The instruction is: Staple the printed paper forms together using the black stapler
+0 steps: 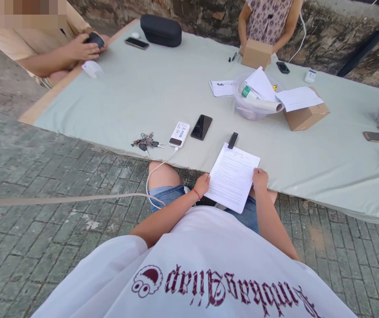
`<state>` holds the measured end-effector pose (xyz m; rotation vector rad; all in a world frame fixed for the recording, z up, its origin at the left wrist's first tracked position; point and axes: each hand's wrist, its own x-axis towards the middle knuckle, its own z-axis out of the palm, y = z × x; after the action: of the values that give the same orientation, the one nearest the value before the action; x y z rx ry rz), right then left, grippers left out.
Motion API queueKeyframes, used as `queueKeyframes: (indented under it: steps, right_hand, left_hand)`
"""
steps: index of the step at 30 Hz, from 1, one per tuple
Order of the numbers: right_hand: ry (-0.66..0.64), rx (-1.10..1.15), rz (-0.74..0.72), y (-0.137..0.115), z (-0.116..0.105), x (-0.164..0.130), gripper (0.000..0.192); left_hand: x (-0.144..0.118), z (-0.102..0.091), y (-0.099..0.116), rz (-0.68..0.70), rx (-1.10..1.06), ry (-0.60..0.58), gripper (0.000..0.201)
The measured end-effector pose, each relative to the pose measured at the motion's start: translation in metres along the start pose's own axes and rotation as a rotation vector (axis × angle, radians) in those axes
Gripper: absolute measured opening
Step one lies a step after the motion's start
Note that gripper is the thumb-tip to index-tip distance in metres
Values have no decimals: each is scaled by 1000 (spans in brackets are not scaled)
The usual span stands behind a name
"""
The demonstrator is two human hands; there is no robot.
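Note:
A printed sheaf of paper (232,179) is held over my lap, its top end reaching onto the table edge. My left hand (202,184), with a red string at the wrist, pinches its left side. On the opposite side my right hand (260,179) is closed on the paper's edge. A small black stapler-like object (233,140) lies at the top of the sheaf, overlapping it. Nearby on the cloth are a black phone (202,127), a white power bank (179,134) with a cable plugged in, and a bunch of keys (147,142).
A clear plastic tub (251,110) full of papers stands beyond, beside a cardboard box (307,117) with a sheet on it. Farther back are a black case (161,31) and another carton (256,54) held by a person. Other people sit at the left and right ends.

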<state>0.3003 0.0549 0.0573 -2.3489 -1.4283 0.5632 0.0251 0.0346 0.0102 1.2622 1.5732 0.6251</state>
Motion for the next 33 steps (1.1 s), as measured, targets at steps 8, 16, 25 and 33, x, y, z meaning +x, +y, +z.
queueKeyframes:
  steps: [8,16,25,33]
  right_hand:
    - [-84,-70,107,7,-13,-1,33]
    - [86,-142,49,-12,-35,29,28]
    - [88,-24,-386,-113,6,112,41]
    - [-107,-171,-330,-154,47,151,54]
  left_hand:
    - [-6,-6,1,-31,-155,-84,28]
    - [-8,-7,2,-5,-149,-108,27]
    - [-6,-3,4,-16,-108,-77,32]
    - [-8,-2,9,-25,-13,-114,29]
